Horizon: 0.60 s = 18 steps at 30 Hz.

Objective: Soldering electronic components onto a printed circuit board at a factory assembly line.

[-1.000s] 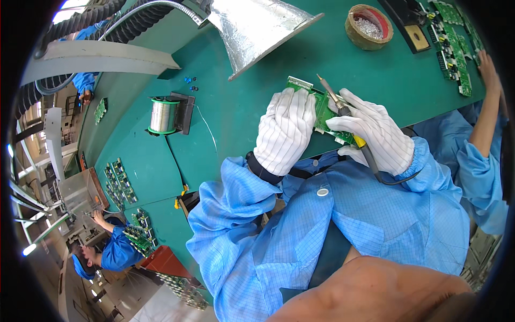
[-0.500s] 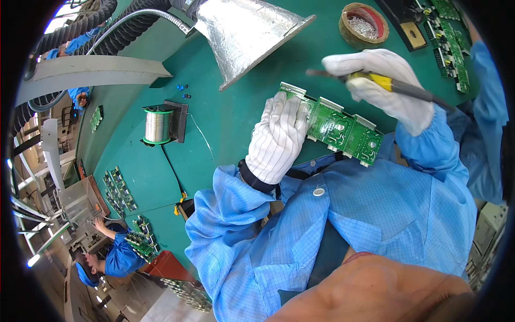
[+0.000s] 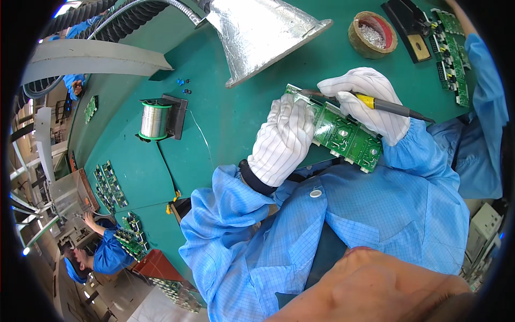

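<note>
Far left, lower edge: another person in a blue coat and cap (image 3: 104, 256) bent over a row of small green boards (image 3: 110, 185) laid along the green surface (image 3: 214, 134). Next right, a spool of solder wire (image 3: 154, 120) on a dark stand, upright, with a thin strand trailing off toward the middle. A few small blue parts (image 3: 182, 86) lie just above it. Top centre, a silver foil-wrapped extraction hood (image 3: 263, 32) on a ribbed hose, mouth opening toward the work area. Centre: left hand (image 3: 283, 140), white striped glove, fingers closed over the left end of a long green circuit board (image 3: 343, 131), holding it tilted and raised off the surface, close to the person's chest. Right hand (image 3: 365, 102), same glove, wrapped shut around a soldering iron (image 3: 386, 106) with a yellow collar and grey grip; the tip end lies at the board's upper left edge, cord end pointing right. Upper right: a round tin of metal wool (image 3: 373, 35), a black iron stand (image 3: 410, 24) just beside it, then more green boards (image 3: 450, 53) by another blue sleeve (image 3: 485, 91).
</note>
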Tool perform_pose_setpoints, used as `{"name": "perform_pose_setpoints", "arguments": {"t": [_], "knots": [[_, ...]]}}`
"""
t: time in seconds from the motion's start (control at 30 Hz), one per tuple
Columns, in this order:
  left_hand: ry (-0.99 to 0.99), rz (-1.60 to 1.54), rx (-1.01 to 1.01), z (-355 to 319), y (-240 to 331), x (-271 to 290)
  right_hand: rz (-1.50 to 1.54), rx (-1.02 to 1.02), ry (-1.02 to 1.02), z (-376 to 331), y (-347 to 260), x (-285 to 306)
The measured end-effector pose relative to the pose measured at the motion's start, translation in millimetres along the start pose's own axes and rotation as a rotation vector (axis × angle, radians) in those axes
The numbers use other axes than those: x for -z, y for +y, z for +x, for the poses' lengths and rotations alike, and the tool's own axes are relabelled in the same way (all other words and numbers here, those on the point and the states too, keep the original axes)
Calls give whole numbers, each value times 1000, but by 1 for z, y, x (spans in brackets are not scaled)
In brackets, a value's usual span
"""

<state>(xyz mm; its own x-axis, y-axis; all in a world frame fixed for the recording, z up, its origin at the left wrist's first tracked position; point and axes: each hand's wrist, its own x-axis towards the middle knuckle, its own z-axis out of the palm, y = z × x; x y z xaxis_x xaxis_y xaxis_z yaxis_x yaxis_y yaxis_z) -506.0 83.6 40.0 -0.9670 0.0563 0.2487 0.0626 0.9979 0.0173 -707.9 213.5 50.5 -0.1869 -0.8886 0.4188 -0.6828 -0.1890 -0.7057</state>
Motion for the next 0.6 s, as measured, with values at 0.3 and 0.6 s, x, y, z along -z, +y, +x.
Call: {"name": "perform_pose_setpoints", "arguments": {"t": [0.3, 0.6], "knots": [[19, -21, -7, -1, 0, -2, 49, 20, -19, 2, 5, -2], [16, -19, -7, -2, 0, 0, 98, -2, -20, 7, 4, -2]]}}
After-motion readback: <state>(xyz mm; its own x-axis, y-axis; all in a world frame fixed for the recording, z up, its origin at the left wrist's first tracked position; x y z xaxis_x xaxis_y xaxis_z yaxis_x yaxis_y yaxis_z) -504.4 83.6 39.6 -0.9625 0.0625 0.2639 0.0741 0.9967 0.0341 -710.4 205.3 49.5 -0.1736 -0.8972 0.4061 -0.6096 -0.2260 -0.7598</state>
